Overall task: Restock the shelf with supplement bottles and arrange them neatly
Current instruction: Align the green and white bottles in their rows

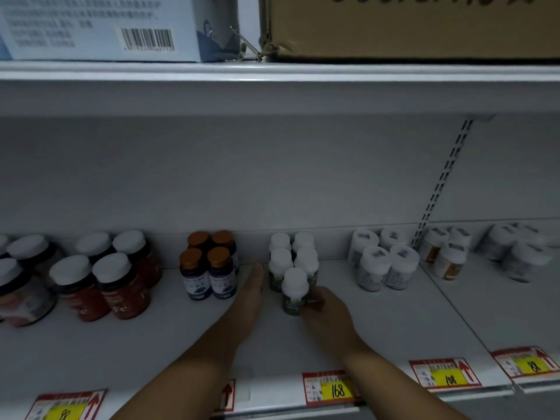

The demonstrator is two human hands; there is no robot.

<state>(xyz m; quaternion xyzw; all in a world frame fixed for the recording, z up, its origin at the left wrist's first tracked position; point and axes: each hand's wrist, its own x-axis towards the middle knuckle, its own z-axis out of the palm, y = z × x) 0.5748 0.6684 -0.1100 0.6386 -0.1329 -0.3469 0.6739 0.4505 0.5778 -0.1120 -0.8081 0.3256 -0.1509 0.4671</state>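
Right hand (325, 310) gripping bottle (294, 291) (upright, cap up)

Five white-capped green-label bottles (295, 291), four orange-capped dark bottles (209, 266), four wrapped white bottles (383, 259), four fully visible red bottles (100, 277), four yellow price tags (336, 389), two boxes (100, 25) overhead, two hands (325, 310).

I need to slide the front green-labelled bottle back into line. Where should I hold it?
Grip the front white-capped, green-labelled bottle around its labelled body, below the cap, coming from the open front-right, as the right hand does. It stands upright, with four matching bottles close behind and the flat left hand alongside.
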